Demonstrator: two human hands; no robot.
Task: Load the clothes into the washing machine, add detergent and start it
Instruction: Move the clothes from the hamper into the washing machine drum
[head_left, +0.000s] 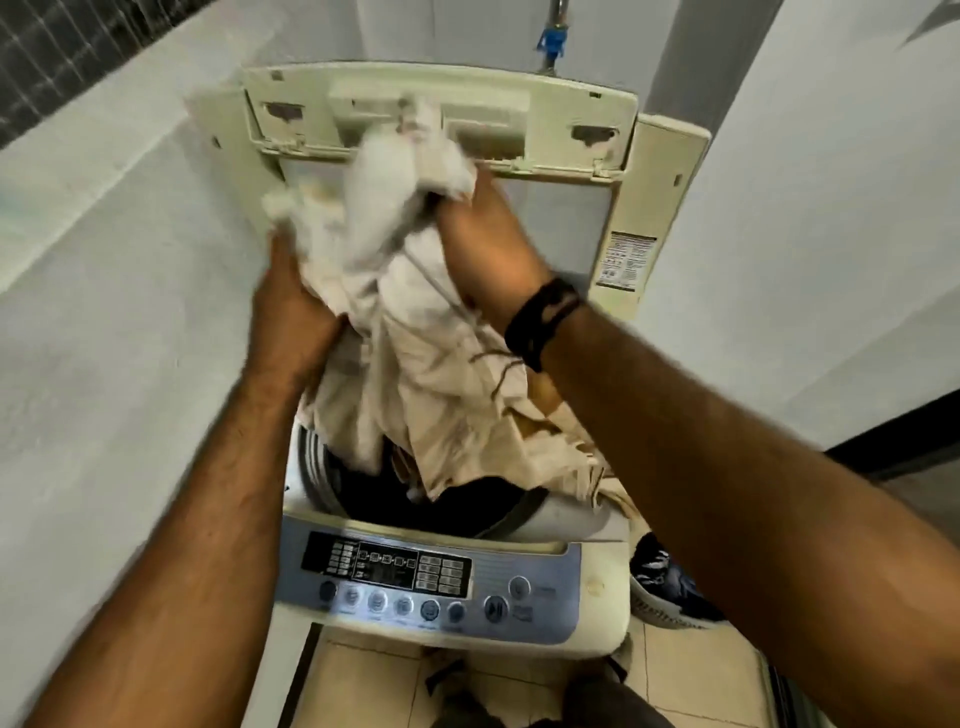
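A top-loading washing machine (597, 587) stands in front of me with its lid (441, 98) raised upright at the back. A bundle of cream and white clothes (415, 332) hangs over the open drum (363, 493). My left hand (291, 306) grips the bundle from the left side. From the right, my right hand (483, 239), with a black band on its wrist, holds the upper part. The lower folds of the cloth reach into the drum, and some cloth drapes over its right rim. The control panel (415, 577) with round buttons faces me at the front.
White walls close in on the left and right of the machine. A blue tap (551, 41) sits on the wall behind the lid. A basket with dark clothes (670, 587) stands on the tiled floor at the machine's right. No detergent is in view.
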